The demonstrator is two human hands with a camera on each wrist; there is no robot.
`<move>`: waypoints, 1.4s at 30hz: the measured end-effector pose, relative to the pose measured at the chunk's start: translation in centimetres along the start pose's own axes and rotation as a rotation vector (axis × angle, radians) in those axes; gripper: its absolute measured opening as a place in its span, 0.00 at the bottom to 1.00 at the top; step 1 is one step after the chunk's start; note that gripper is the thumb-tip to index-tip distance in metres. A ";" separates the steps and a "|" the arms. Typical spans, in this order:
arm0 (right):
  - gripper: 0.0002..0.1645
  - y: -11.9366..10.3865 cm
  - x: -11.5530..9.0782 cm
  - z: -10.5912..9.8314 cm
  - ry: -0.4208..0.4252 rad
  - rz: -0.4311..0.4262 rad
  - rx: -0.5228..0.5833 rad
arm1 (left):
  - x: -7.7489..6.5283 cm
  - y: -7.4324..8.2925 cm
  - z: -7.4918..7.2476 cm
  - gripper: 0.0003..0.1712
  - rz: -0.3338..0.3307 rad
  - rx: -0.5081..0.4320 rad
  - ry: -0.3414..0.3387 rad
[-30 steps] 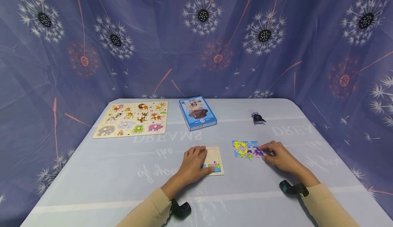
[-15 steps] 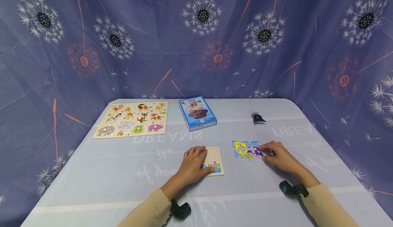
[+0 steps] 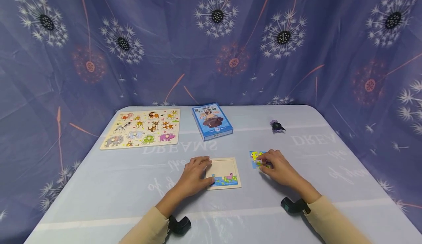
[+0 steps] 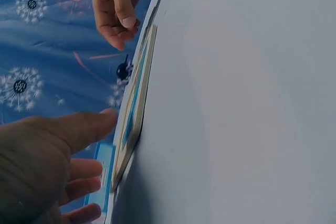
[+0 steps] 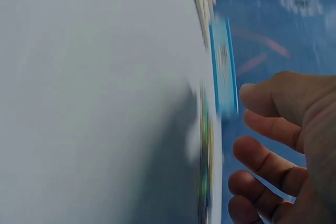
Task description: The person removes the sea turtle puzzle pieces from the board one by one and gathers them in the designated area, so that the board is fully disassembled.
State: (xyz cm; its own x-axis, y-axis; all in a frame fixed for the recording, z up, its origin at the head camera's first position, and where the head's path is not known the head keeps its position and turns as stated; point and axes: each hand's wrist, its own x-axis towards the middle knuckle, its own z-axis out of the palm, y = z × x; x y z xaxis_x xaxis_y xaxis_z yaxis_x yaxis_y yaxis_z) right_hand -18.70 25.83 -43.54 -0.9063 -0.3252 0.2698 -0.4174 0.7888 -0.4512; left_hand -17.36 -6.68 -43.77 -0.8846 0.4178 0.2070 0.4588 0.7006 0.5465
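Note:
A small square wooden puzzle tray [image 3: 223,166] lies in front of me, with a strip of joined blue, green and pink jigsaw pieces [image 3: 225,180] along its near side. My left hand [image 3: 193,176] rests at the tray's left edge, thumb apart from the loosely bent fingers. Right of the tray lie blue and yellow jigsaw pieces [image 3: 255,156], partly covered by my right hand [image 3: 280,169] just over them. In the right wrist view that hand's thumb [image 5: 254,98] and fingers stand apart, with no piece visible between them. That view is blurred.
At the back left lies a wooden animal peg board [image 3: 141,128]. A blue box [image 3: 212,121] stands beside it in the middle. A small dark purple object [image 3: 277,126] sits at the back right. A dandelion-print curtain [image 3: 165,53] hangs behind the table.
My right hand has moved left over the loose pieces, covering the purple ones' place. My left hand has shifted left, showing more of the tray and its pieces.

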 end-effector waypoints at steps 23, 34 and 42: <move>0.19 -10.8 2.6 5.6 -0.209 -0.145 0.041 | -1.5 -1.5 -1.1 0.36 0.071 -0.005 -0.117; 0.19 -11.5 2.8 6.2 -0.222 -0.125 -0.012 | -1.6 -1.4 -1.2 0.36 0.069 -0.014 -0.115; 0.19 -11.6 2.4 6.5 -0.199 -0.130 -0.013 | -1.7 -1.5 -1.1 0.36 0.066 -0.012 -0.121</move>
State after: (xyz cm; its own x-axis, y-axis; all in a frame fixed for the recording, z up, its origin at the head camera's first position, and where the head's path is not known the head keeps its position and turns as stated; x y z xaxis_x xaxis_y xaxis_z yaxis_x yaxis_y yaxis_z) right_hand -16.51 12.55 -43.15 -0.8407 -0.5199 0.1516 -0.5318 0.7398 -0.4122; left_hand -16.66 -9.03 -44.03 -0.8358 0.5298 0.1438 0.5138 0.6627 0.5448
